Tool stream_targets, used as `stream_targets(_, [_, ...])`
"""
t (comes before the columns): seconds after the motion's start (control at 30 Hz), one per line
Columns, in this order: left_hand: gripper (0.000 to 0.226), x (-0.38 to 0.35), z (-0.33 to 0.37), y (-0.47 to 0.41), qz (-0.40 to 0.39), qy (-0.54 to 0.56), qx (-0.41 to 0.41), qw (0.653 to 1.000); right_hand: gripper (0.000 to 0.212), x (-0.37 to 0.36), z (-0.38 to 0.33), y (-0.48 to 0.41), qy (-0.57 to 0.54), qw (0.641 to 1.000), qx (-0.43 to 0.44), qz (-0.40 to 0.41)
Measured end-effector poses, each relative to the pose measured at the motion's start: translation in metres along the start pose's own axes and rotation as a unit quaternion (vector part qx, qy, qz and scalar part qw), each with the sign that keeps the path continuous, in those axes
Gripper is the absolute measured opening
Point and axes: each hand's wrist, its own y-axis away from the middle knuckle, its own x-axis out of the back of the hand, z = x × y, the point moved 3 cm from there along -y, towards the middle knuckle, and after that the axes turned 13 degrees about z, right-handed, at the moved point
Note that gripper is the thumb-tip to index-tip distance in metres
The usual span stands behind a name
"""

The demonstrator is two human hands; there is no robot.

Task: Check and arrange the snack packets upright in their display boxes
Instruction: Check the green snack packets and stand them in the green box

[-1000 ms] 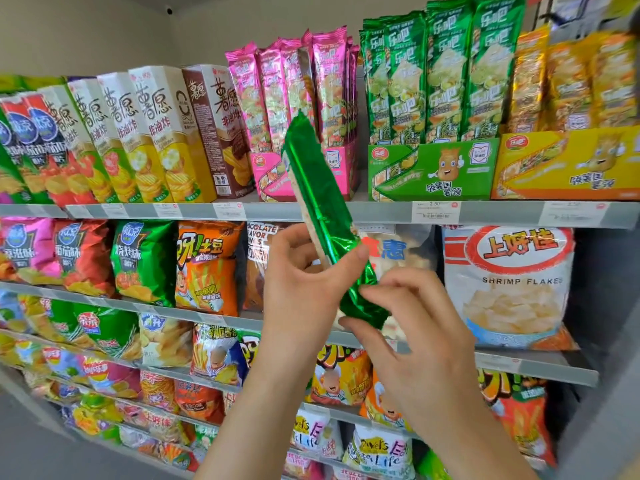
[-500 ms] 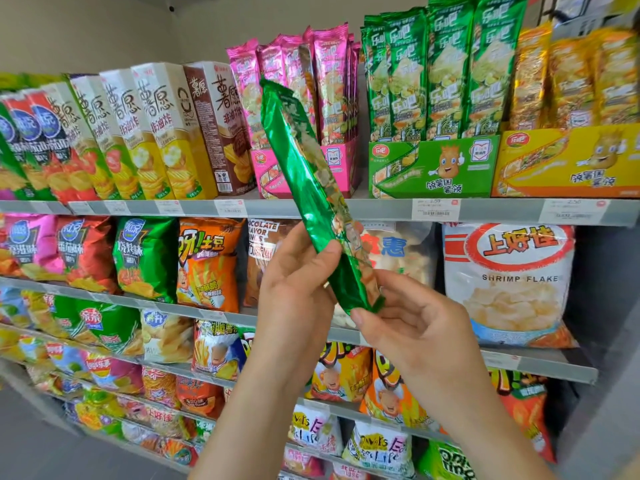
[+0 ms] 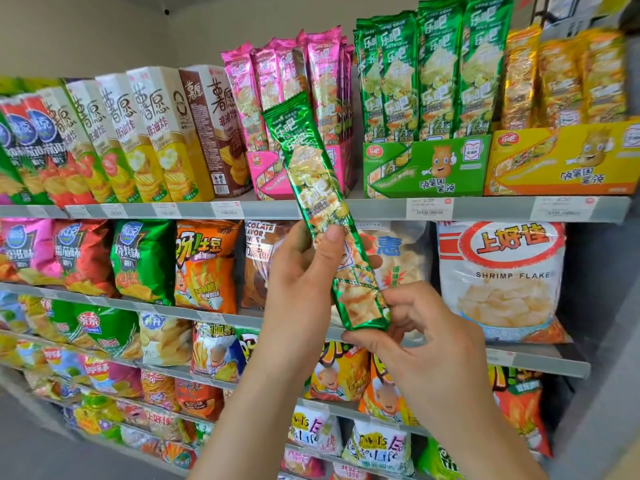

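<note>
Both hands are up in front of the shelving w/ one long green snack packet (image 3: 323, 216) held between them, printed face toward the camera, top end tilted left so it overlaps the pink display box (image 3: 273, 174). Left hand (image 3: 301, 285) grips the packet approx. mid-length: thumb across the front, other fingers curled behind, closed on it. Right hand (image 3: 422, 344) pinches the bottom seal, thumb under the lower edge and index finger touching the right side; remaining fingers loosely curled, not on the packet.

Top shelf (image 3: 381, 207): green display box (image 3: 426, 168) sits at the front edge, right of the pink one, w/ matching green packets (image 3: 433, 71) standing upright inside. Yellow display box (image 3: 561, 161) is at the shelf's right end, its gold packets (image 3: 568, 74) also upright. Pink packets (image 3: 294, 88) stand in their box behind the held one. Left part of the shelf carries tall chip cartons (image 3: 145, 133) leaning left. Second shelf down holds the white shrimp flakes bag (image 3: 502, 278) toward the right end, w/ assorted chip bags (image 3: 145, 261) to the left.
</note>
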Motion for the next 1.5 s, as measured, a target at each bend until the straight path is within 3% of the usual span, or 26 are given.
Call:
stream_targets(0.27, [0.026,0.001,0.008,-0.003,-0.019,-0.023,0.004,1.000,0.021,0.016,0.006,-0.007,0.047,0.996,0.075,0.003])
stream_targets(0.43, [0.025,-0.006,0.022,-0.005,-0.067,-0.089,-0.054,0.992,0.022,0.031,0.012,-0.028,0.040,0.982,-0.005,-0.185])
stream_targets(0.5, [0.037,-0.010,0.025,-0.008,-0.081,-0.129,-0.054,0.987,0.014,0.043,0.008,-0.042,-0.025,0.987,-0.048,-0.149])
stream_targets(0.6, [0.049,-0.022,0.024,-0.010,-0.119,-0.175,-0.071,0.975,0.046,0.060,0.000,-0.071,-0.144,0.984,-0.082,-0.070])
stream_targets(0.73, [0.033,-0.053,0.018,-0.006,-0.181,-0.222,-0.122,0.950,0.079,0.071,-0.016,-0.116,-0.208,0.976,-0.039,-0.039])
stream_targets(0.87, [0.033,-0.081,0.021,-0.014,-0.183,-0.282,-0.176,0.925,0.064,0.087,-0.021,-0.149,-0.180,0.983,0.018,-0.031])
stream_targets(0.93, [0.022,-0.094,0.028,-0.022,-0.170,-0.330,-0.227,0.900,0.053,0.099,-0.021,-0.163,-0.170,0.985,0.039,-0.003])
stream_targets(1.03, [0.038,-0.121,0.047,-0.035,-0.158,-0.403,-0.358,0.827,0.038,0.119,-0.028,-0.190,-0.140,0.982,0.100,0.074])
stream_targets(1.27, [0.038,-0.193,0.113,-0.093,-0.056,-0.444,-0.508,0.736,0.039,0.153,-0.028,-0.261,-0.072,0.948,0.190,0.243])
stream_targets(1.37, [0.043,-0.224,0.121,-0.125,-0.062,-0.522,-0.509,0.682,0.040,0.150,-0.021,-0.282,-0.053,0.937,0.196,0.284])
stream_targets(1.5, [0.054,-0.245,0.109,-0.167,-0.105,-0.671,-0.429,0.596,0.045,0.143,-0.014,-0.306,-0.042,0.927,0.193,0.318])
